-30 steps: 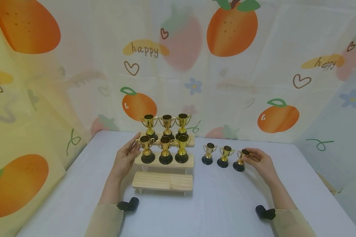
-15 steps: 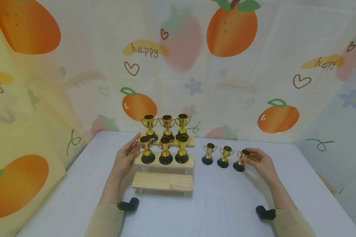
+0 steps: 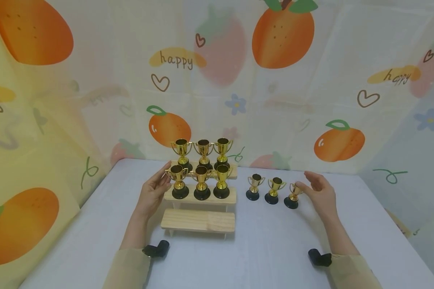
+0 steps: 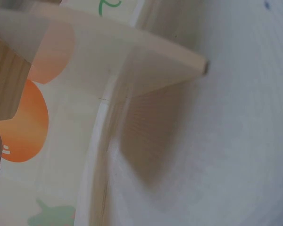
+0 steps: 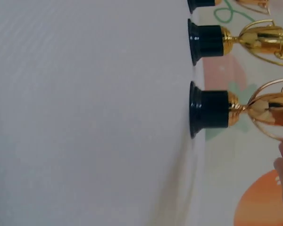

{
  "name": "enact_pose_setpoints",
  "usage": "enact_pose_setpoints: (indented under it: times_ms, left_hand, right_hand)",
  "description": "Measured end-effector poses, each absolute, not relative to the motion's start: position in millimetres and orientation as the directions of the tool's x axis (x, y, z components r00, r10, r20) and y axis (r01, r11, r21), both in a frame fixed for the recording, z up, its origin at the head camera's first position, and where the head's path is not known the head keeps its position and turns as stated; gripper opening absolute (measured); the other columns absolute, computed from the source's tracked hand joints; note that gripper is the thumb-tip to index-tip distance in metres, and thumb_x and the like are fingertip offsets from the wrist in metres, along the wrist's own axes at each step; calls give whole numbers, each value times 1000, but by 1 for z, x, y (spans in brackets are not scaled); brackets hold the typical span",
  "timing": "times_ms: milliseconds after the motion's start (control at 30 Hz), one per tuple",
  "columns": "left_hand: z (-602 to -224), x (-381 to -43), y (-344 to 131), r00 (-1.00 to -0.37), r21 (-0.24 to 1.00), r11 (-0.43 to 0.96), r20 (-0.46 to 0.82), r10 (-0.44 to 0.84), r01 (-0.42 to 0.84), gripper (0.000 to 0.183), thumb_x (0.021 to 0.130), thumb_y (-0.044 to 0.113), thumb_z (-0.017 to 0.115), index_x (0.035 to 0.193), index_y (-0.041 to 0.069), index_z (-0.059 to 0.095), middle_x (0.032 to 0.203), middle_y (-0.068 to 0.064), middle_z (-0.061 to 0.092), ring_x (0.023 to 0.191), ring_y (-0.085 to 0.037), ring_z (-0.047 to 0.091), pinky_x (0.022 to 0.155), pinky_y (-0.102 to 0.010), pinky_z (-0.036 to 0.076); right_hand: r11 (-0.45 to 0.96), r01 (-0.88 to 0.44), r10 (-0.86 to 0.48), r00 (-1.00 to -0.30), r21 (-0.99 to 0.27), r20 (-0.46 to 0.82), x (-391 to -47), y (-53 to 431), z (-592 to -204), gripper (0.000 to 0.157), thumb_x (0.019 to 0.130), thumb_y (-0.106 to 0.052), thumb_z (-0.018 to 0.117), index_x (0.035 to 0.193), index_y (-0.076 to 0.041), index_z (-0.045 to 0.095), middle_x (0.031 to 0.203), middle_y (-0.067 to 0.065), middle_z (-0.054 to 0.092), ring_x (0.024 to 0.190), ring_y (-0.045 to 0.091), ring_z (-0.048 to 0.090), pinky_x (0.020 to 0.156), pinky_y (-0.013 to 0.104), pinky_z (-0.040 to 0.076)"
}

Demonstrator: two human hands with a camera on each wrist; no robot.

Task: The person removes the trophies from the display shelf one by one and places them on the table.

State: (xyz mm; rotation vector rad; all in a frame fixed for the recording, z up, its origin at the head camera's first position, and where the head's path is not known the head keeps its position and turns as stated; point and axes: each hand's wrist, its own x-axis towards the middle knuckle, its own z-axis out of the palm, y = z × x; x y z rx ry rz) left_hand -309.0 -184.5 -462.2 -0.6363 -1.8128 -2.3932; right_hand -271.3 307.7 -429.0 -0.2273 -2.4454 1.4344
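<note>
- Right hand (image 3: 320,192) spread, fingers relaxed, just beside the nearest trophy (image 3: 293,194); probably light, stiff, tippy plastic; grip its stem.
- Left hand (image 3: 154,192) spread flat against the wooden stand (image 3: 202,199).

You're looking at a pale blue-white table (image 3: 238,257) boxed in on three sides by a fabric backdrop (image 3: 94,80). The print has oranges, strawberries, hearts, flowers and "happy" lettering. Lighting is soft and even.

We see bare counter (image 3: 267,249) across the lower frame; the wooden stand (image 3: 199,208) and three loose trophies (image 3: 271,190) block mid-frame.
</note>
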Motion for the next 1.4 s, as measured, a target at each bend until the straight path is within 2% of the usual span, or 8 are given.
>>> enact_pose_setpoints:
  times_ms: [333,533,767,900,1000,1133,1333,1400]
  left_hand:
    - [-461,-307,-184,-915,909,-292,358,186,297,66,93,-14,49,153,-6,22,165,0,27,132,12,47,113,-12,39]
    - [-461,-308,-184,-924,920,-269,338,178,284,67,93,-12,51,153,-5,23,165,-2,25,131,13,47,113,-11,39]
    - [-461,-309,-184,-918,915,-273,353,180,298,66,93,-13,50,153,-7,22,165,-2,27,131,12,47,114,-12,38]
    - [-462,-309,-184,-913,911,-273,364,183,308,66,93,-14,50,153,-7,22,163,2,31,131,12,47,114,-13,38]
    - [-462,-309,-184,-910,908,-276,372,184,315,65,93,-14,49,152,-8,22,163,3,32,132,11,47,114,-13,37]
    - [-463,-310,-184,-906,902,-286,382,182,323,65,93,-14,49,152,-8,23,161,7,36,132,10,48,114,-14,38]
    - [-464,-311,-184,-902,898,-291,392,183,331,65,93,-15,49,152,-9,23,161,6,36,132,9,48,114,-12,39]
    - [-464,-310,-184,-903,899,-290,388,184,327,65,93,-15,48,152,-9,22,162,4,34,132,10,48,114,-12,38]
  right_hand:
    - [459,-64,346,-906,-886,244,-265,286,-415,60,86,-33,77,139,-13,56,146,6,56,140,22,48,122,36,40]
    - [476,-112,320,-902,-872,291,-262,274,-408,58,86,-32,76,138,-17,57,144,1,57,140,19,49,118,24,41]
    - [516,-205,221,-906,-832,360,-259,257,-400,56,85,-27,78,136,-14,58,141,3,61,130,20,57,113,30,49]
    - [486,-256,170,-910,-836,378,-257,246,-398,53,86,-25,77,134,-13,59,136,3,63,124,8,59,107,14,49]
    - [407,-329,130,-902,-852,411,-258,236,-397,49,85,-18,78,131,-9,60,127,-8,65,118,-3,59,103,6,48]
    - [304,-387,84,-899,-870,429,-260,222,-396,48,84,-11,78,129,-6,61,117,-23,63,114,-8,59,102,6,48]
    - [218,-405,41,-905,-888,423,-263,197,-392,46,81,-4,78,125,-1,62,123,10,66,109,-5,62,101,9,51]
    - [200,-420,21,-901,-885,433,-264,188,-392,46,80,-2,79,123,0,63,123,15,66,110,-1,64,101,11,52]
